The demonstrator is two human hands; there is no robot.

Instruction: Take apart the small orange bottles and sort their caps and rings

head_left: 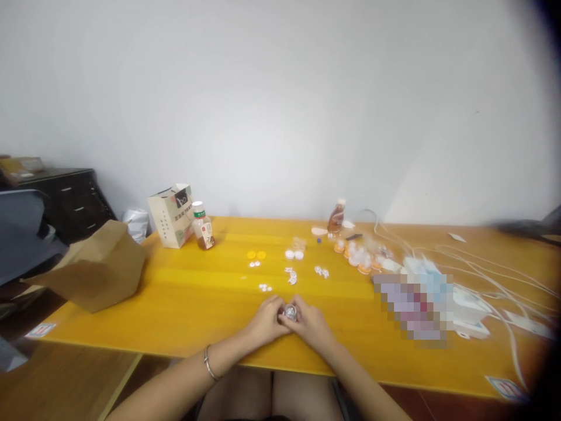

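Note:
My left hand (266, 320) and my right hand (312, 325) meet near the front of the table, both closed around a small round clear-and-grey piece (290, 312). Its exact kind is too blurred to tell. Just beyond the hands lie small white discs (265, 287) and white cut-out parts (292, 277). More white cut-out parts (321, 272) sit to the right. Farther back are two yellow discs (256, 255), small white pieces (255, 264) and two white discs (294, 255).
A brown paper bag (103, 266), a printed carton bag (172, 216) and a drink bottle (203, 228) stand left. At right are another bottle (336, 216), orange-based clear domes (362, 257), white packets (464, 307) and loose white cables (504, 275).

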